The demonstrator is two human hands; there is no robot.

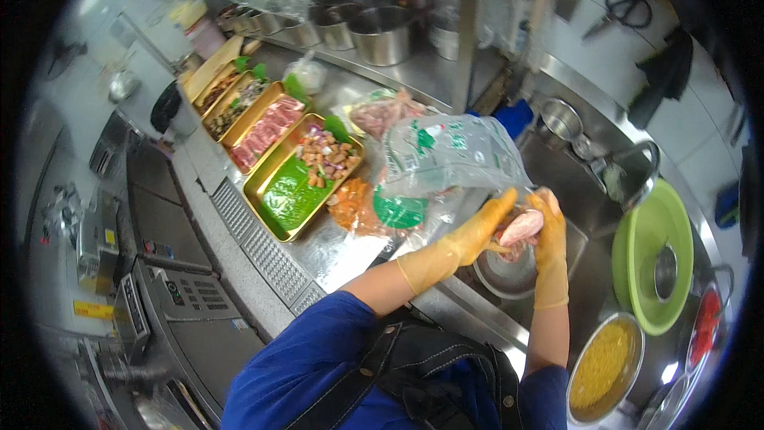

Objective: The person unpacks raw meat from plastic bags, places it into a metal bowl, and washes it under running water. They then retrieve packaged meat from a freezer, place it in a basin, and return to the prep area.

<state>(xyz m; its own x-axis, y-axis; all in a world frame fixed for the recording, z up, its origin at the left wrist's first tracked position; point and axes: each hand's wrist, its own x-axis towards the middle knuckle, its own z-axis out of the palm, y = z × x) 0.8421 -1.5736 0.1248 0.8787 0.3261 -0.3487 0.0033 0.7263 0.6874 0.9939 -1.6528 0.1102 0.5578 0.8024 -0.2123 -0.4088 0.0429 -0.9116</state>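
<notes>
Both of my hands wear yellowish gloves and meet over a bowl [507,275] in the steel sink. My left hand [486,224] lies against pale pink raw meat [522,228], and my right hand [548,227] grips the same meat from the other side. A clear plastic bag with green print [459,149] reaches from the counter to just above my fingers. To its left lie a bag of raw meat [382,116] and a bag of orange food [355,209]. Gold trays farther left hold sliced red meat [268,131], and diced meat [325,155] on a green leaf [289,191].
A green plastic basin [627,275] and a steel bowl of yellow food in liquid [603,364] stand to the right. A small steel pot [561,119] sits by the sink's far edge. Several steel pots [379,39] line the shelf, beside an upright post [465,42].
</notes>
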